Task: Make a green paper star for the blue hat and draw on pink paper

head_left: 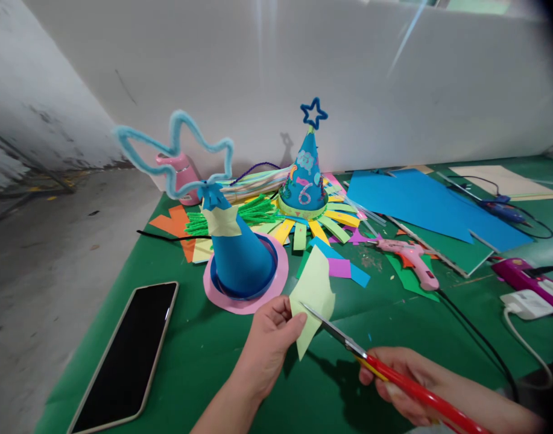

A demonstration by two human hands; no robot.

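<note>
My left hand (pixel 271 337) pinches the edge of a pale green piece of paper (pixel 319 277) between thumb and fingers. In my right hand (pixel 407 377) is a pair of scissors (pixel 369 357) with red and yellow handles. Its blades lie across the paper, with the tip close to my left thumb. Just beyond my left hand stands a blue paper cone hat (pixel 242 259) on a pink brim (pixel 283 271). A pale yellow paper strip (pixel 222 222) wraps its upper part, and a light blue fuzzy wire star (pixel 174 129) rises from its top.
A decorated blue party hat (pixel 303 175) stands at the back. On the right lie a pink glue gun (pixel 409 256) with a cord, blue sheets (pixel 407 199) and a purple power strip (pixel 536 280). A phone (pixel 126 355) rests left, near green pipe cleaners (pixel 258 211) and a pink bottle (pixel 183 175).
</note>
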